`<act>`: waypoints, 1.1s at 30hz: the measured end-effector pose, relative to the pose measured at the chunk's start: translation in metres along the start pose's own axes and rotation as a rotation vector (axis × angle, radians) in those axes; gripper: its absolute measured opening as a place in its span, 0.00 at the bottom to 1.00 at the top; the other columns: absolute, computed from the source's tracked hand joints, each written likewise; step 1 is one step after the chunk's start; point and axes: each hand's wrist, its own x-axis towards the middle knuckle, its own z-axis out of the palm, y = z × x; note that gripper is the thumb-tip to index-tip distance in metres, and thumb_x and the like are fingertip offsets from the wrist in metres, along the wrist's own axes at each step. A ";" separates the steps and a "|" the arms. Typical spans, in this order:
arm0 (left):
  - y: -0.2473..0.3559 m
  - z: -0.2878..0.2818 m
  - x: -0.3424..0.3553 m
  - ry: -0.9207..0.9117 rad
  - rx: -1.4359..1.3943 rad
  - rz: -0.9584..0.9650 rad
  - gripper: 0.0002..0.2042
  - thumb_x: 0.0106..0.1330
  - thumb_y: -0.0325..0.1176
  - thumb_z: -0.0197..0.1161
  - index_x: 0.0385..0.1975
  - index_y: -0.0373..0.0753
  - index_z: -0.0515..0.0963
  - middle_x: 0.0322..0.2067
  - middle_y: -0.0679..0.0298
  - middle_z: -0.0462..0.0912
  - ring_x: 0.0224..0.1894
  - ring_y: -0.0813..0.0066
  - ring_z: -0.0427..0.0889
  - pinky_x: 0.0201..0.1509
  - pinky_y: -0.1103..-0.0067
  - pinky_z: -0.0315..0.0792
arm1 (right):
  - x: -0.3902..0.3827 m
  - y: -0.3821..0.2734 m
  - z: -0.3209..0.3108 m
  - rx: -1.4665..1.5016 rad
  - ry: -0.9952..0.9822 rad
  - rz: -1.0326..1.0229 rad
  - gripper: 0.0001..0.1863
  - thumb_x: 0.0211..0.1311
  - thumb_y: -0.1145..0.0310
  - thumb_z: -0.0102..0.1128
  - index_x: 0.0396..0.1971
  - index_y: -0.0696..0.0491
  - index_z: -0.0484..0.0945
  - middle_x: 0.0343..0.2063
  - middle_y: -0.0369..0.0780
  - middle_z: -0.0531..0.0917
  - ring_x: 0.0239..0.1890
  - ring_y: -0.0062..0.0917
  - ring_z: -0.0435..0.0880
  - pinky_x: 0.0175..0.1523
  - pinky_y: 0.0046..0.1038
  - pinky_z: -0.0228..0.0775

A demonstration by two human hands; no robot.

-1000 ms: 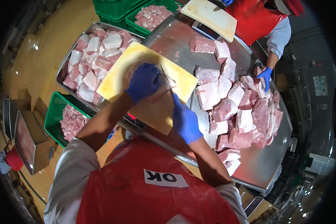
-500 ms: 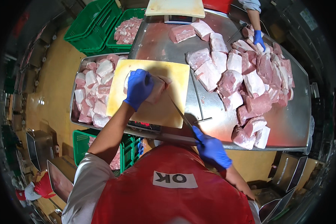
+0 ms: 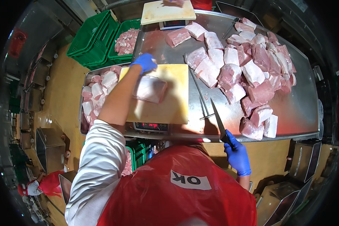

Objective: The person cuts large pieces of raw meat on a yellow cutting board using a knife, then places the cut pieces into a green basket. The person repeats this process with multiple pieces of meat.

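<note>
Right hand point(image 3: 237, 155), blue-gloved, fist closed round knife point(image 3: 219, 121) handle at near table edge, blade pointing far. Left hand point(image 3: 144, 61), blue-gloved, at far-left corner of yellow cutting board point(image 3: 173, 101); grip unclear. Meat slab point(image 3: 150, 89) lying on board. Pork pile point(image 3: 252, 71) right, meat tray point(image 3: 98, 94) left.

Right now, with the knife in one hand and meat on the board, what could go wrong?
The right hand holds the knife low at the table edge, blade out over the steel, close to the person's own body; a slip might cut. The left hand reaches past the cutting board, its forearm over the meat piece, and might nudge it.
</note>
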 end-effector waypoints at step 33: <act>-0.149 0.297 -0.647 1.493 -1.420 -1.005 0.30 0.79 0.64 0.55 0.63 0.42 0.78 0.55 0.63 0.85 0.53 0.67 0.83 0.57 0.67 0.76 | 0.098 -0.073 0.026 -0.020 -0.282 -0.153 0.31 0.79 0.75 0.53 0.78 0.44 0.68 0.33 0.34 0.84 0.19 0.09 0.68 0.22 0.17 0.61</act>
